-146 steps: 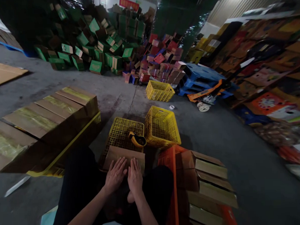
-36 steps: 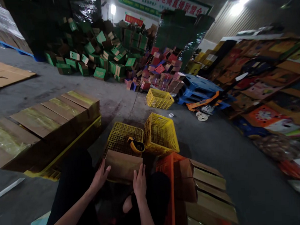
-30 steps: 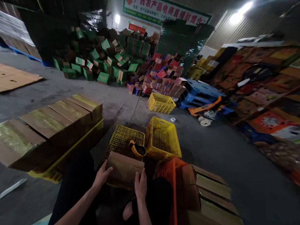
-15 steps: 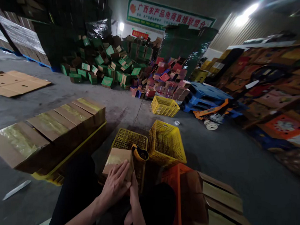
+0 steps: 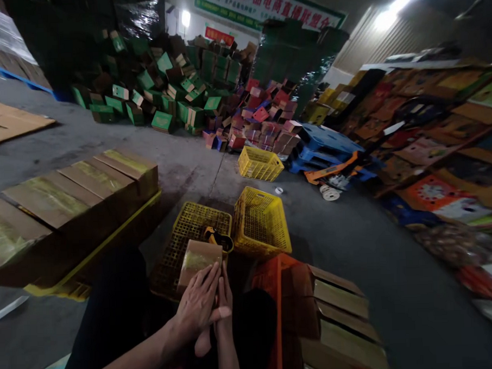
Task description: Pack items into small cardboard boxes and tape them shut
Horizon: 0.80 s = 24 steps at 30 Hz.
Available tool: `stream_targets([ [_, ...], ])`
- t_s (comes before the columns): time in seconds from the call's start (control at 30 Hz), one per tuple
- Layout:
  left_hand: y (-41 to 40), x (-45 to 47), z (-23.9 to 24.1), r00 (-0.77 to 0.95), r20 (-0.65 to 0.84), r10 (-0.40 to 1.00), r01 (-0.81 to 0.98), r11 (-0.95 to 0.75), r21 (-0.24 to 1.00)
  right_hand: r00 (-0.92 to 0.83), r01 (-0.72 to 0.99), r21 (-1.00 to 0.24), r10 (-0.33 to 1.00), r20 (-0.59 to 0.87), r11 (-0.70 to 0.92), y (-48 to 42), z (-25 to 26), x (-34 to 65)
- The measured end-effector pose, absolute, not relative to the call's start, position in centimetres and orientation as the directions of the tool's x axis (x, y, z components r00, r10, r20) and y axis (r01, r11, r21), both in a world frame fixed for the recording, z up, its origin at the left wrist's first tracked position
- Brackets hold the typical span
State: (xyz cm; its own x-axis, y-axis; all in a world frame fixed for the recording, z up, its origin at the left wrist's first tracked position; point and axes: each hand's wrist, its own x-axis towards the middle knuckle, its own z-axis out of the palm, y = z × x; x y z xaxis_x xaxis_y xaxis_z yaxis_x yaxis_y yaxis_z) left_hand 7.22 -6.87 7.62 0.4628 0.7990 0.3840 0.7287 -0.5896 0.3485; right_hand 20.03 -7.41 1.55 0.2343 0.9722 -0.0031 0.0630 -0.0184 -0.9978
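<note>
A small brown cardboard box (image 5: pixel 197 258) with a taped, shiny top stands on end on an upturned yellow crate (image 5: pixel 179 247) in front of my knees. My left hand (image 5: pixel 198 306) lies flat over the box's near face, fingers spread. My right hand (image 5: pixel 223 302) presses against the box's right side, fingers straight and pointing away. A yellow tape dispenser (image 5: pixel 219 239) sits on the crate just beyond the box.
An orange crate (image 5: pixel 275 292) at my right holds several finished brown boxes (image 5: pixel 336 305). A row of taped boxes (image 5: pixel 67 192) lies at my left. Two more yellow crates (image 5: pixel 259 224) (image 5: pixel 260 163) stand ahead, with piles of green and red cartons behind.
The box was lying wide and flat under both hands; it has been turned up on end. My left hand moved from its left edge onto its near face.
</note>
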Motion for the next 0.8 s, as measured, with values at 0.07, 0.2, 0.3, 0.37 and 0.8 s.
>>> stream_targets([
  [0.07,-6.8,6.6,7.8,0.467,0.377,0.800,0.703,-0.595,0.390,0.216,-0.013,-0.998,0.975,-0.056,-0.054,-7.1,1.9,19.7],
  [0.2,-6.4,4.8,8.4,0.476,0.363,0.801,0.652,-0.598,0.466,0.189,0.039,-0.995,0.979,-0.079,-0.088,-6.8,3.2,19.8],
  [0.3,-6.5,2.6,8.6,0.466,0.365,0.806,0.642,-0.592,0.487,0.172,0.120,-0.989,0.983,-0.062,-0.083,-7.0,4.6,19.7],
  [0.37,-6.9,1.0,8.4,0.473,0.362,0.804,0.636,-0.595,0.492,0.188,0.161,-0.984,0.981,-0.052,-0.083,-7.1,5.5,19.4],
  [0.8,-8.0,-2.2,7.7,0.399,0.356,0.845,0.692,-0.532,0.489,0.264,0.285,-0.958,0.964,0.032,-0.046,-7.1,5.7,18.8],
])
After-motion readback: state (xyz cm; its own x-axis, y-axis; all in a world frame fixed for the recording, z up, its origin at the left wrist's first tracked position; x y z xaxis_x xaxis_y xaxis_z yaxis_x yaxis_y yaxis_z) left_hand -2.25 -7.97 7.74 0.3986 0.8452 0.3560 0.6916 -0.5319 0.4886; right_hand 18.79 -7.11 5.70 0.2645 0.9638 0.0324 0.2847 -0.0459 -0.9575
